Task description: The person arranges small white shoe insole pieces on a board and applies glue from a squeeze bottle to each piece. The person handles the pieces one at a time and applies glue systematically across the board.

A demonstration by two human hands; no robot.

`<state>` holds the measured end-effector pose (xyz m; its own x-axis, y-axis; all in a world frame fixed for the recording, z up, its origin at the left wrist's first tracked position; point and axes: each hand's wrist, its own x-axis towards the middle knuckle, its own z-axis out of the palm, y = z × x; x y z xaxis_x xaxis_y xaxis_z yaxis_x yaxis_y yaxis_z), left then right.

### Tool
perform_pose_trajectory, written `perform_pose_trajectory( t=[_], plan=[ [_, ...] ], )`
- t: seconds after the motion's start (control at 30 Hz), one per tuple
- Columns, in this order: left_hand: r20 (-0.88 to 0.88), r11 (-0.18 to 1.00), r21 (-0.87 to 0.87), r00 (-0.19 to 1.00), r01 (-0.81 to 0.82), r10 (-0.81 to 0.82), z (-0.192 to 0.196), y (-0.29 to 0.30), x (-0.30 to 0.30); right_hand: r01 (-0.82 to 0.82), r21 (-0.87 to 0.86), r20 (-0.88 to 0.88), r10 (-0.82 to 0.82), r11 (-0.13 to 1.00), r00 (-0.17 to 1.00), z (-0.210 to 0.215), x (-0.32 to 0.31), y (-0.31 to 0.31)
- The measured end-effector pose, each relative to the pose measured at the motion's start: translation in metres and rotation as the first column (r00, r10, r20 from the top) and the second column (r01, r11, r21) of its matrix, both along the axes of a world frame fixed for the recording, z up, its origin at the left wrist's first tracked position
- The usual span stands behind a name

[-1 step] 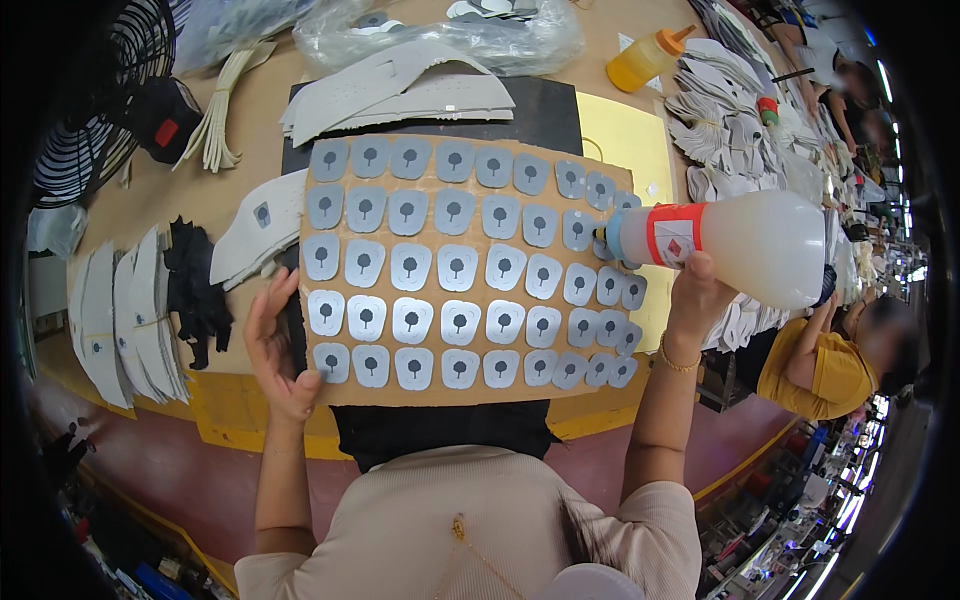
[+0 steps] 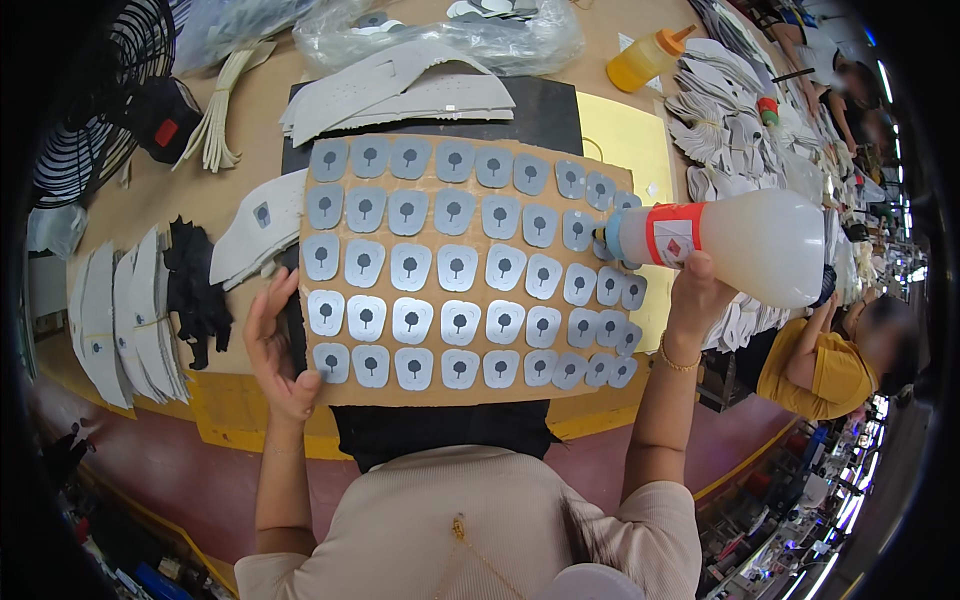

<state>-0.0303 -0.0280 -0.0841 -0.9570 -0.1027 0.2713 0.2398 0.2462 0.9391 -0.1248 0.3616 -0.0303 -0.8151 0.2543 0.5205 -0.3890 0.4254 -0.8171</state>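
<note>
Right hand [image 2: 705,295] wraps round a translucent white squeeze bottle [image 2: 765,245] from below, closed on it, thumb up by the red label band. Bottle lies tipped on its side, its dark-ended nozzle [image 2: 600,236] aimed left at the patches [image 2: 459,322]; touching or just above one, can't tell from here. Left hand [image 2: 275,345] sits at the left edge of the cardboard sheet [image 2: 437,396], fingers loosely curled and apart, thumb at the lower corner; can't tell whether it pinches or only steadies.

Sheet is right in front of the person, five rows of grey patches with dark tree shapes. Step in hand looks like dosing liquid onto patches near the right side. Next move seems to call for a measured squeeze, nozzle steady over one patch, sheet kept still.

In the way: patches sit close, little clearance, and bottle plus hand hide part of the right edge. Sheet overlaps a black mat [image 2: 550,110] and a yellow sheet [image 2: 625,125]. Beyond: perforated light-grey pieces [image 2: 400,95], clear plastic bag [image 2: 520,50], amber bottle [image 2: 635,68]. Left: light piece with one patch [image 2: 240,240], black pieces [image 2: 195,290], banded stacks [image 2: 150,310], fan [image 2: 95,110]. Right: piled grey-white pieces [image 2: 710,120], co-worker in a yellow top [image 2: 820,365].
</note>
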Motion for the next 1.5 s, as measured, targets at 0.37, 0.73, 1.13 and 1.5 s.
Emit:
perform_pose_trajectory(
  t=[0.37,0.73,1.13,1.5],
  plan=[
    [-0.01,1.0,0.003,1.0,-0.003,0.003,-0.002,0.001,-0.002,-0.01,-0.118,-0.069,0.002,0.993,0.998,0.0,-0.004,0.009],
    [0.004,1.0,-0.009,1.0,0.004,-0.004,0.0,0.0,-0.003,0.104,-0.029,0.038,-0.103,0.994,0.994,-0.005,0.003,0.01],
    [-0.004,1.0,-0.022,1.0,-0.004,0.004,-0.002,0.002,-0.003,0.214,-0.274,0.006,-0.221,0.938,0.975,0.006,0.022,0.025],
    [0.006,0.999,-0.037,1.0,0.004,-0.004,0.0,0.002,-0.004,0.047,-0.064,0.008,-0.047,0.997,0.999,-0.012,0.017,0.02]
  ],
)
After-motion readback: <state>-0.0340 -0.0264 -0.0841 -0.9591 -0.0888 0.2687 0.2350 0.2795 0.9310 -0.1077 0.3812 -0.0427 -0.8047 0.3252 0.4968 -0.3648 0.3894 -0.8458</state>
